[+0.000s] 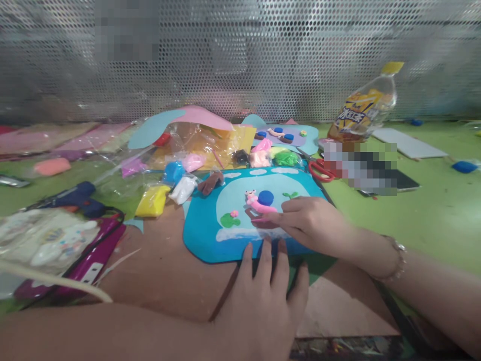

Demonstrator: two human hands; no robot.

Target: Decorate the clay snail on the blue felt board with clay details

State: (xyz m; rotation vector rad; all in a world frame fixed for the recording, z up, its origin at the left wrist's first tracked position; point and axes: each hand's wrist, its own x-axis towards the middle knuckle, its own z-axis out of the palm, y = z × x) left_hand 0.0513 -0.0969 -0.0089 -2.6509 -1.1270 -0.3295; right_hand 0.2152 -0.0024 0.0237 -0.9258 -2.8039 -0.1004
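A blue felt picture board (203, 235) lies on a brown sheet in front of me. It carries a pink clay snail with a blue shell (262, 199), a green lily pad (229, 219) and white clay clouds. My left hand (265, 291) rests flat with fingers stretched out, its fingertips on the board's near edge. My right hand (306, 223) is over the board's right part. Its fingers are pinched together at the snail's lower edge, touching the pink clay.
Clay lumps in plastic wrap lie behind the board: yellow (152, 200), white (183, 189), blue (173, 171), green (286, 158). Red scissors (319, 170), a tilted bottle (366, 110), a blue glue gun (75, 196), a purple case (88, 258) and a perforated metal wall surround them.
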